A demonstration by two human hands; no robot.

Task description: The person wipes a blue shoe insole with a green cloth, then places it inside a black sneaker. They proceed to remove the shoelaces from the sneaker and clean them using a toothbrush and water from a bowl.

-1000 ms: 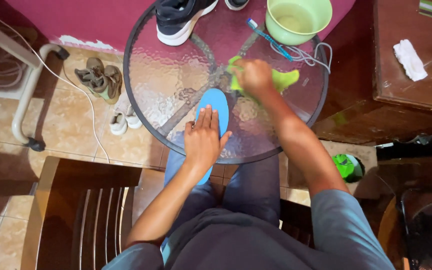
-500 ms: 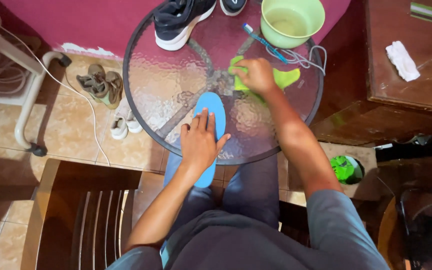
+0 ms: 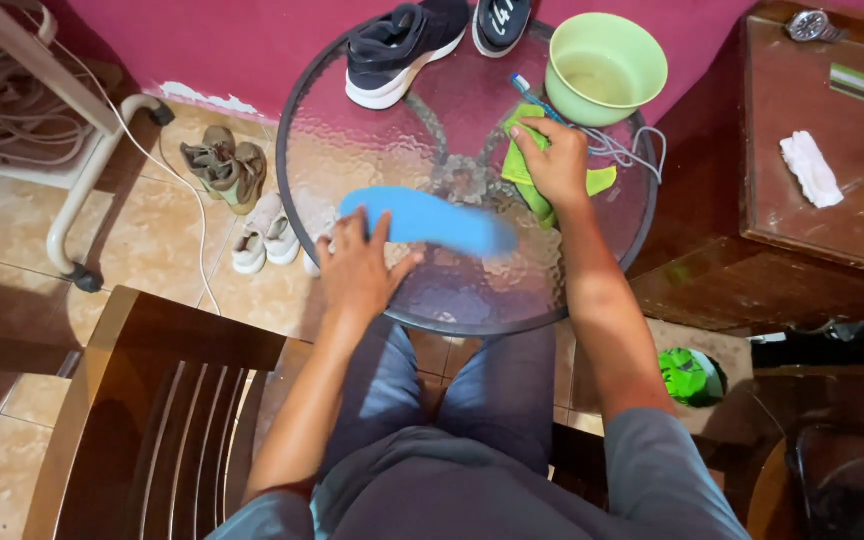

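Head view: flat blue insole (image 3: 432, 218), pebbled glass (image 3: 352, 160)

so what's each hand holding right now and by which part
The left hand presses flat on one end of the blue insole lying on the glass table. The right hand clutches the bunched middle of the green cloth.

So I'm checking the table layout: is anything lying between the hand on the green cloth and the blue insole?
Nothing visible does. The right hand rests on the green cloth, and only bare glass table lies between it and the blue insole, which the left hand touches.
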